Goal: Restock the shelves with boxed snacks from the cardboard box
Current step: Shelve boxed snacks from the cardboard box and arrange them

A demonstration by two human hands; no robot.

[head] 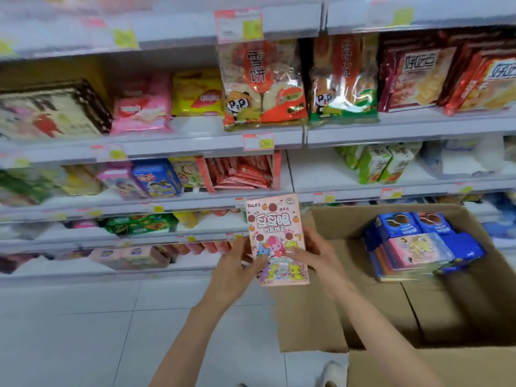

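I hold a pink snack box with cartoon ponies upright in front of the lower shelves. My left hand grips its lower left edge. My right hand grips its lower right edge, thumb on the front. To the right, the open cardboard box stands on the floor. In its far corner lies a stack of blue and pink snack boxes.
White shelves run across the view, filled with bagged and boxed snacks. A bare stretch of shelf lies right of a red display tray. Pale floor tiles spread at lower left. A white shoe tip shows by the box's near flap.
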